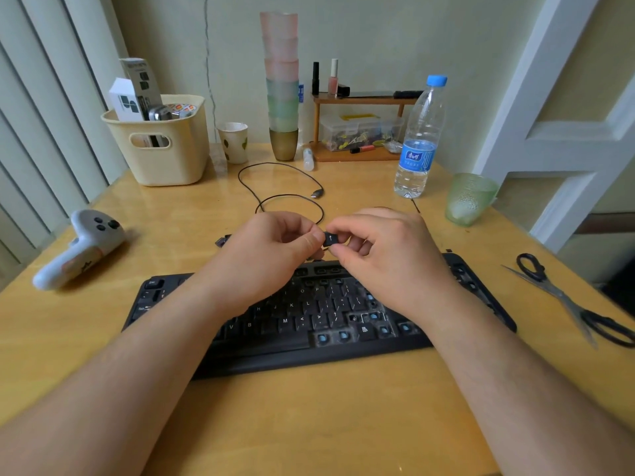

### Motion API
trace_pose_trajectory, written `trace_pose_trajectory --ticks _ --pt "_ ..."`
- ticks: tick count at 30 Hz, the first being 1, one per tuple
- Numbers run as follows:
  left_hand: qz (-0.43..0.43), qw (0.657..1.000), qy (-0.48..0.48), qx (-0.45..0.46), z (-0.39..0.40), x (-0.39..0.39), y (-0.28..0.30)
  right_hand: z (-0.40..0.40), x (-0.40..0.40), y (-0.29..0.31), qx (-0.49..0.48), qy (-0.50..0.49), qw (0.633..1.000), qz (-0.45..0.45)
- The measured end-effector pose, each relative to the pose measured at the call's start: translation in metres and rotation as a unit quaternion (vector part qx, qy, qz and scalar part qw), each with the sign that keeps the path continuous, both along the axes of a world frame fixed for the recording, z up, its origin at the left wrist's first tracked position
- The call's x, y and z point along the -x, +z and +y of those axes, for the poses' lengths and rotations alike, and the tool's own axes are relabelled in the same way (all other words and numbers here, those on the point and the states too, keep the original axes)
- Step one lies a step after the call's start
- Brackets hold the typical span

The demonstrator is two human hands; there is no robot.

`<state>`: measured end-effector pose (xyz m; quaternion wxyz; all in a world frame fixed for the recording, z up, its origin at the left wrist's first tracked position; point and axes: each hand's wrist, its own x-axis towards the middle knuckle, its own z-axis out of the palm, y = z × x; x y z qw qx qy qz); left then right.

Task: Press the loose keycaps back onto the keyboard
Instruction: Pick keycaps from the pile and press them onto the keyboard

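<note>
A black keyboard [309,324] lies across the middle of the wooden table. Several of its lower-right key sockets show bare blue stems [343,336]. Above the keyboard's far edge, my left hand [271,245] and my right hand [381,245] meet. Between their fingertips they pinch a small black keycap [331,239] with a white up arrow on it. Another small dark piece [221,241] lies on the table behind my left hand; most of it is hidden.
A white game controller [80,247] lies at the left, scissors [570,300] at the right edge. Behind the hands are a looped USB cable [285,194], a water bottle [421,142], a green glass [469,199], a cream basket [161,146], stacked cups [282,87] and a small shelf [360,125].
</note>
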<state>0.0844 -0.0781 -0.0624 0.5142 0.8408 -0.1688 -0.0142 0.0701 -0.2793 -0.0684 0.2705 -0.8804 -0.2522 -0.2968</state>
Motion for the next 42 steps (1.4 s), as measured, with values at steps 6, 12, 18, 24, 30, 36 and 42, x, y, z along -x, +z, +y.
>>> trace_pose_trajectory --ticks 6,12,18,24,30,36,42 --pt "-0.004 1.0 -0.009 -0.011 -0.001 0.003 0.002 0.001 0.001 -0.001 -0.014 0.003 1.0 0.015" --pt "-0.031 0.997 -0.02 -0.072 0.004 0.004 0.002 -0.002 0.006 0.011 0.048 0.007 0.996 0.078" --pt "-0.092 0.982 -0.043 -0.157 0.004 0.013 0.007 -0.039 0.023 0.055 0.188 -0.031 0.954 0.233" --pt "-0.134 0.973 -0.1 -0.158 -0.01 0.03 0.008 -0.065 0.069 0.055 0.204 -0.059 0.951 0.225" --pt "-0.055 0.982 -0.172 -0.056 -0.024 0.042 0.01 -0.052 0.09 0.039 0.04 -0.024 0.984 0.174" --pt "0.009 0.979 -0.203 0.01 -0.021 0.041 0.011 -0.038 0.093 0.031 -0.011 -0.014 0.991 0.135" --pt "0.085 0.97 -0.209 0.095 -0.022 0.039 0.009 -0.034 0.093 0.029 -0.001 0.017 0.996 0.086"
